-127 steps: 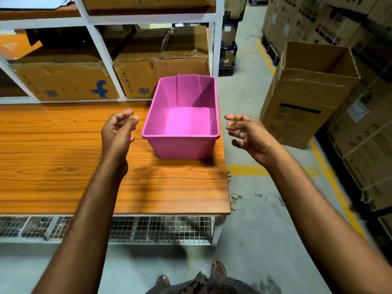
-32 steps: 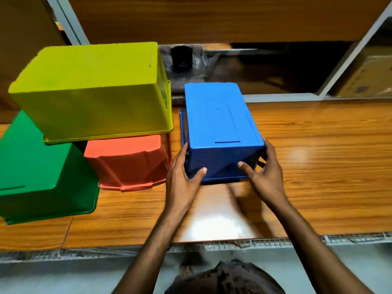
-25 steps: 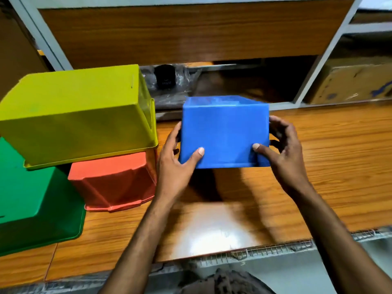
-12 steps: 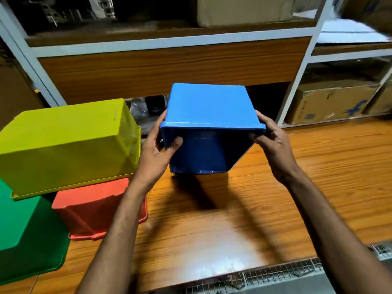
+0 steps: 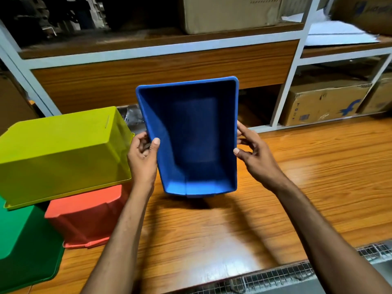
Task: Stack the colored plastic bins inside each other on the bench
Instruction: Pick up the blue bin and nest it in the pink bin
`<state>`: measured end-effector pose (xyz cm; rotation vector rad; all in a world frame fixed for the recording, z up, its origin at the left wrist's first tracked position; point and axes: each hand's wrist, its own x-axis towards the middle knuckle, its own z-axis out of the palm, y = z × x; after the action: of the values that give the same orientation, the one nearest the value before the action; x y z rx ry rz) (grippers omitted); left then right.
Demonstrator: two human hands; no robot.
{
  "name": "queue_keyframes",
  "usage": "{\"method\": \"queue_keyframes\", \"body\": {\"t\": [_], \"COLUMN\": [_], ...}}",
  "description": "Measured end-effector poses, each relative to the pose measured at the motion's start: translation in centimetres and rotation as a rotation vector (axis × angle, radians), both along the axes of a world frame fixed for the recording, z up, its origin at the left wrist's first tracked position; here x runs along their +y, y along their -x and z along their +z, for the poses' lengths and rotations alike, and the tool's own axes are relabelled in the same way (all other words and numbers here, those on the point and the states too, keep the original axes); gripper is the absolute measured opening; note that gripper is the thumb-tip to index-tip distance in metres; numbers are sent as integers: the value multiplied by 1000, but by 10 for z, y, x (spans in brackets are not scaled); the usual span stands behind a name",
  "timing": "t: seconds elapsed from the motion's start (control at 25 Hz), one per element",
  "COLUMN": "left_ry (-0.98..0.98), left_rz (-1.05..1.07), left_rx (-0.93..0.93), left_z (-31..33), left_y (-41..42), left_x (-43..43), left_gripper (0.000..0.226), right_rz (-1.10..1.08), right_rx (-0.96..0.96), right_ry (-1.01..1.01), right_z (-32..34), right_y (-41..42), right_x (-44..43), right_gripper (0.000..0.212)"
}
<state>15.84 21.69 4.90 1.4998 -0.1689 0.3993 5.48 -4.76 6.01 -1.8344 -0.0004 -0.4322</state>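
Note:
I hold a blue bin (image 5: 192,136) in the air above the wooden bench (image 5: 297,187), tipped so its open side faces me. My left hand (image 5: 142,158) grips its left rim with the thumb inside. My right hand (image 5: 253,154) grips its right rim. At the left, a yellow-green bin (image 5: 61,153) lies upside down on top of an orange bin (image 5: 87,215) and a green bin (image 5: 23,249), both also upside down on the bench.
A white-framed shelf unit (image 5: 284,96) rises behind the bench, with cardboard boxes (image 5: 324,102) on its shelves and a wooden panel (image 5: 161,79) in the middle. A wire mesh edge (image 5: 275,276) runs below the bench front.
The blue bin has been lifted off the bench and turned over from upside down, so its opening now faces me. Both hands stayed on its sides.

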Motion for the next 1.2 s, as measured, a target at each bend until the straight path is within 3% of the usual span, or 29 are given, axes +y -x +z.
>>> {"method": "queue_keyframes", "body": {"t": [0.12, 0.44, 0.68, 0.84, 1.04, 1.2], "left_ry": [84, 17, -9, -27, -190, -218], "left_rz": [-63, -334, -257, -173, -311, -380], "left_rx": [99, 314, 323, 305, 463, 513], "left_z": [-4, -31, -35, -20, 2, 21], "left_y": [-7, 14, 30, 38, 57, 85], "left_x": [-3, -11, -20, -28, -16, -17], "left_gripper": [27, 45, 42, 42, 81, 82], "right_rz": [35, 3, -12, 80, 136, 105], "right_rx": [-28, 43, 131, 290, 287, 341], "right_ry": [-44, -293, -434, -325, -489, -473], "right_z": [24, 40, 24, 14, 1, -17], "right_y": [15, 36, 50, 61, 58, 52], "right_x": [-1, 0, -3, -20, -47, -72], "right_gripper": [75, 62, 51, 67, 70, 58]}}
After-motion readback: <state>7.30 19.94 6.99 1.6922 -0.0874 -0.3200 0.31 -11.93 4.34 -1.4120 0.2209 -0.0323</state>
